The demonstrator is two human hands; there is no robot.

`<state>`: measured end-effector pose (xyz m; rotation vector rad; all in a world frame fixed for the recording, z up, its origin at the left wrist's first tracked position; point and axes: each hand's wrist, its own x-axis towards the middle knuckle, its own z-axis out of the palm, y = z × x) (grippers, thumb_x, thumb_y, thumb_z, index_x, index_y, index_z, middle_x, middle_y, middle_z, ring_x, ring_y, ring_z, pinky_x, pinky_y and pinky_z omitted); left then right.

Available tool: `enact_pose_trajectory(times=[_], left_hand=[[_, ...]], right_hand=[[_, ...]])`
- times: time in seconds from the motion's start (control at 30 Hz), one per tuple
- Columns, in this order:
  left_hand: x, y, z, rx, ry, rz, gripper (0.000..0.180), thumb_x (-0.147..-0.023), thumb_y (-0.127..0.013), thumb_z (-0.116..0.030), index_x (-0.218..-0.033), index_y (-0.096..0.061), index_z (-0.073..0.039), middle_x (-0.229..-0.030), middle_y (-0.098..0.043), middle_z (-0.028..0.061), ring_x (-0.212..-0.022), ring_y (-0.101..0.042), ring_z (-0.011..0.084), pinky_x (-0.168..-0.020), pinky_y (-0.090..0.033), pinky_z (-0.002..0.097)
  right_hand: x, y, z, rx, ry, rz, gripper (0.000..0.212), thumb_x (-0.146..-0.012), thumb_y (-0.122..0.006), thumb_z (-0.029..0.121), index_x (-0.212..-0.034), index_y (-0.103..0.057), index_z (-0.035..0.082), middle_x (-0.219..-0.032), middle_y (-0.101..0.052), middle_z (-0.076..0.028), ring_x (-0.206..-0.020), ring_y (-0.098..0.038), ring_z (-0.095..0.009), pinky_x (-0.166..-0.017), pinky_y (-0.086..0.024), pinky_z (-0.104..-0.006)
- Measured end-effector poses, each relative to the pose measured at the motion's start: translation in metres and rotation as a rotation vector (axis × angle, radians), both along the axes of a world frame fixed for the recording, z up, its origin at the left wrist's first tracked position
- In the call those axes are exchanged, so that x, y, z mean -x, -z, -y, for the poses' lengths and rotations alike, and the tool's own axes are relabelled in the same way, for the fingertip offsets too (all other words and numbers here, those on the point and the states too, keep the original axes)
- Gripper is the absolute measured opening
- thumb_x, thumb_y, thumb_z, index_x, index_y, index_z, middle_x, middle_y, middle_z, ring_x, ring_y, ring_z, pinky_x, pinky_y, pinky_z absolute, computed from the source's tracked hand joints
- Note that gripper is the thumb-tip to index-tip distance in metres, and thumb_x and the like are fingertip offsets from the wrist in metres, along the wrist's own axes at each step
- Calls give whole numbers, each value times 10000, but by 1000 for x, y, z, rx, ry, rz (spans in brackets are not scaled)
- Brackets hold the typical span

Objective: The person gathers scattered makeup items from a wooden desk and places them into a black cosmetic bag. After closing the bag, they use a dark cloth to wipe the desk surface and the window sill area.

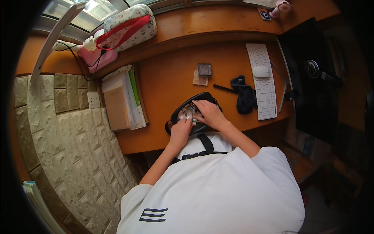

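Note:
A black-rimmed pouch [186, 102] lies unzipped at the near edge of the desk, close to my body. Small items fill it, among them something white [189, 116] and some clear or shiny pieces; their kinds are too small to tell. My left hand [181, 132] reaches in over the near left rim, its fingertips closed at the white item. Over the right side of the pouch lies my right hand [210, 114], fingers stretched inward and thumb apart from them. The hands hide part of the contents.
Beyond the pouch lie a small dark square case [204, 69] and a beige card [200, 80]. To the right are a dark cloth item [245, 97], a white keyboard [266, 93], a mouse [261, 71] and a monitor [311, 101]. Papers and folders [119, 101] stand left.

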<state>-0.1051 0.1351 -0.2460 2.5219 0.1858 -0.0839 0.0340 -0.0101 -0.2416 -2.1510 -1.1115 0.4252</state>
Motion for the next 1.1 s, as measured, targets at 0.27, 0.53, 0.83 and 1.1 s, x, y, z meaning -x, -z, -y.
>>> enact_pose_trajectory(times=[0.27, 0.53, 0.83, 1.1], left_hand=[[-12, 5, 2, 155, 23, 171, 177, -805, -716, -75, -960, -641, -33, -950, -625, 131, -865, -643, 332, -730, -530, 409], [-13, -14, -3, 55, 59, 391, 207, -766, -754, -53, -963, -688, -45, -996, -659, 88, -1003, -630, 298, -851, -488, 405], [-9, -4, -29, 28, -231, 379, 150, -796, -745, -59, -939, -700, -46, -951, -666, 84, -938, -617, 301, -817, -459, 399], [-5, -8, -29, 123, -137, 219, 311, -732, -746, 3, -1031, -685, -53, -928, -620, 103, -846, -592, 330, -746, -483, 409]], right_hand=[[-4, -3, 59, -122, 88, 215, 239, -789, -747, 133, -1016, -688, 88, -1033, -677, -70, -1035, -641, -251, -874, -505, -377], [-22, 6, 66, -223, 453, 21, 158, -843, -733, 134, -980, -706, 59, -1011, -708, -65, -967, -671, -257, -853, -521, -367], [-154, 66, -37, 223, 214, 388, 741, -777, -810, 329, -1413, -495, 119, -1378, -547, -109, -1283, -507, -319, -1040, -470, -426], [-161, 70, -41, 35, 257, 51, 364, -852, -713, 143, -1198, -633, 65, -1157, -663, -166, -1031, -650, -357, -892, -534, -391]])
